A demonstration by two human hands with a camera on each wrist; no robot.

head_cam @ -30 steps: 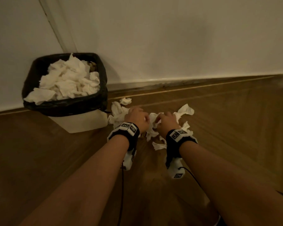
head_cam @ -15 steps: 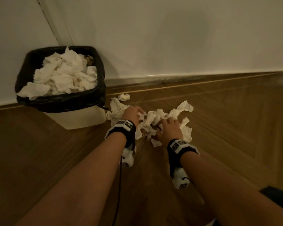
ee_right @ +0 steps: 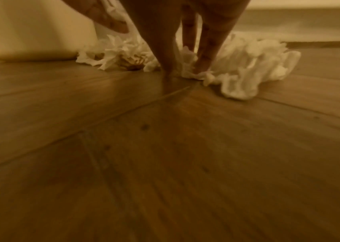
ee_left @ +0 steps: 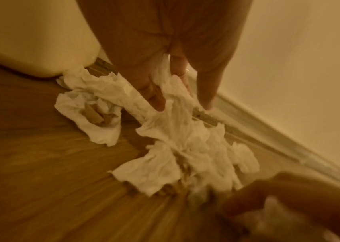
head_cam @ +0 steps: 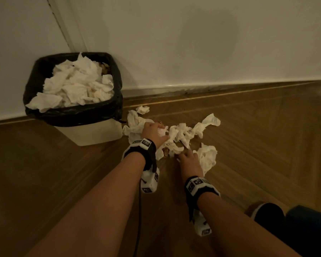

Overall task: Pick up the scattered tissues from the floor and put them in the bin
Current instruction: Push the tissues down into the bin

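Crumpled white tissues [head_cam: 182,134] lie scattered on the wooden floor just right of the bin [head_cam: 93,134]. The bin is white with a black liner [head_cam: 72,115] and is heaped with tissues. My left hand [head_cam: 157,131] is on the left part of the pile; in the left wrist view its fingers [ee_left: 156,101] curl round a bunch of tissue [ee_left: 177,117] that trails down to the floor. My right hand [head_cam: 185,157] is at the near edge of the pile beside a larger tissue [head_cam: 208,156]. Its straight fingertips [ee_right: 201,67] touch a tissue edge on the floor.
A white wall and baseboard [head_cam: 193,88] run close behind the pile. One small tissue [head_cam: 142,109] lies apart near the baseboard. Brown scraps [ee_left: 96,116] sit in a tissue by the bin. A dark-clothed knee [head_cam: 295,225] is at lower right.
My right hand has drawn back from the middle of the pile to its near edge. The left hand has stayed on the tissues by the bin, holding a bunch.
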